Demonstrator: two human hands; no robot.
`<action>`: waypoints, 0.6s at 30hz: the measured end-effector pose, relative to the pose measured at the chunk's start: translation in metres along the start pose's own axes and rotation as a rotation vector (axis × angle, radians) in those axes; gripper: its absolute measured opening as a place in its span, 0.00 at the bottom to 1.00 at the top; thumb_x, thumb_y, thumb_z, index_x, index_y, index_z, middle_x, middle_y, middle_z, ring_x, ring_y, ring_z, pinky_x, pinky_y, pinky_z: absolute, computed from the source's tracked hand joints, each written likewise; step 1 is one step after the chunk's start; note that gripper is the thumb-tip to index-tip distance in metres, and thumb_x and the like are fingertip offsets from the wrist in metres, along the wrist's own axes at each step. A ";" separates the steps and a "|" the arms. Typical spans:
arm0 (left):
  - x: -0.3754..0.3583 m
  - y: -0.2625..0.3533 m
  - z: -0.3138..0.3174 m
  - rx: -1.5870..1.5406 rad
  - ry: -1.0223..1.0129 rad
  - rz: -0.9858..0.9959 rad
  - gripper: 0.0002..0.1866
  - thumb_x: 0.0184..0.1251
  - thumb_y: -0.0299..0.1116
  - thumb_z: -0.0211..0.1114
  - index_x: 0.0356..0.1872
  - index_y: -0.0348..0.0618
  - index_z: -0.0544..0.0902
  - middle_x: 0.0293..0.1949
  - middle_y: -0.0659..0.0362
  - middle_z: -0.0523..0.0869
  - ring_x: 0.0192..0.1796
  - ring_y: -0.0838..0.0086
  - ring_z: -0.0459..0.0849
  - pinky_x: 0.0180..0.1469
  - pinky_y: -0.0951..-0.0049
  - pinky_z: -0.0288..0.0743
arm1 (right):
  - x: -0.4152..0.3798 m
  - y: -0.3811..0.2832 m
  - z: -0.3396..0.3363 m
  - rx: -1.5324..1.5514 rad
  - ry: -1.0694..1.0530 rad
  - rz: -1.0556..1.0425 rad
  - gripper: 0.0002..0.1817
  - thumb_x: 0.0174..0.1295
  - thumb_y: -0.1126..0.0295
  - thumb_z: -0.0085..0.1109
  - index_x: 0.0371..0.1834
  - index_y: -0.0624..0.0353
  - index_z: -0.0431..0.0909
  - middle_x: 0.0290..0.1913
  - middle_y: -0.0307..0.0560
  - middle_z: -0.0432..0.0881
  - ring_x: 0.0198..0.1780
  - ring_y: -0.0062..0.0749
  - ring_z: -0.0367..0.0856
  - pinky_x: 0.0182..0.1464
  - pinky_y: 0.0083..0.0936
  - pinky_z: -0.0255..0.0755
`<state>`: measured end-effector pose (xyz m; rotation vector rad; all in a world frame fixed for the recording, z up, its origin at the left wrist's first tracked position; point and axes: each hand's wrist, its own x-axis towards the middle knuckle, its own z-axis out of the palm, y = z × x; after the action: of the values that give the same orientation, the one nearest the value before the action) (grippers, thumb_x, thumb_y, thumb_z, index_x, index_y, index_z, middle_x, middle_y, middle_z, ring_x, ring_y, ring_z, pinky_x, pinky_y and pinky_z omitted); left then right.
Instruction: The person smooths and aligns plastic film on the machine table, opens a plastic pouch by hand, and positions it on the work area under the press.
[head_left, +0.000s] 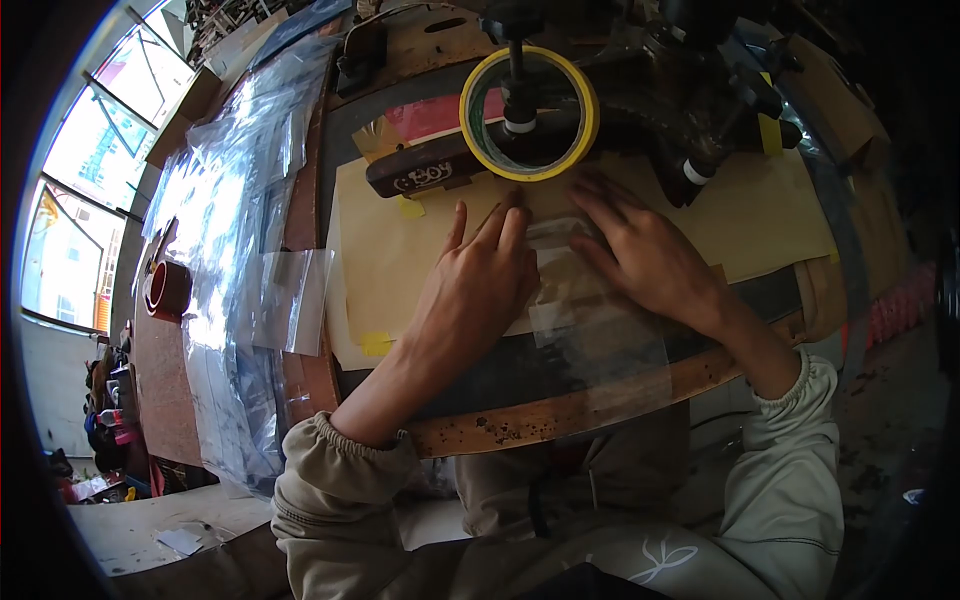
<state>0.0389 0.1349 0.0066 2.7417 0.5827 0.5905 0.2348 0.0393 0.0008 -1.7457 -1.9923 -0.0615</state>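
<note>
A clear plastic bag [575, 270] lies between my hands on a pale yellow sheet [385, 265]; its lower part spreads toward the table's front edge. At the bag's left side is my left hand [478, 280], with the little finger apart and the index finger and thumb bent against the bag's edge; the thumb is mostly hidden. To the right, my right hand [640, 255] rests with its fingers stretched over the sheet and its thumb pointing at the bag. Just beyond both hands, a yellow-rimmed tape roll [590, 120] hangs around a knob on a dark clamp bar [425, 170].
A large stack of clear plastic bags [235, 230] covers the table's left part, with a brown tape roll [168, 290] beside it. The wooden table edge [510, 425] runs close to my body. Dark machine parts [690, 110] stand at the back right.
</note>
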 end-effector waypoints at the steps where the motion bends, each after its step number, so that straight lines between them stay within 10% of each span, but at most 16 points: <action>1: 0.000 0.000 0.000 0.001 0.004 -0.002 0.24 0.70 0.29 0.59 0.63 0.30 0.66 0.53 0.41 0.81 0.48 0.47 0.84 0.74 0.44 0.59 | 0.000 0.000 0.000 0.006 -0.004 0.008 0.25 0.70 0.62 0.57 0.60 0.74 0.72 0.63 0.69 0.74 0.63 0.57 0.77 0.63 0.41 0.76; 18: 0.003 0.005 0.000 0.101 0.031 0.005 0.17 0.66 0.29 0.60 0.53 0.31 0.72 0.56 0.41 0.80 0.47 0.52 0.87 0.72 0.47 0.61 | 0.002 0.006 0.000 0.008 -0.002 -0.024 0.25 0.71 0.61 0.55 0.61 0.73 0.72 0.62 0.67 0.76 0.65 0.54 0.76 0.66 0.40 0.74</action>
<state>0.0430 0.1322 0.0095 2.8332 0.6296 0.6216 0.2400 0.0424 -0.0004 -1.7177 -2.0128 -0.0598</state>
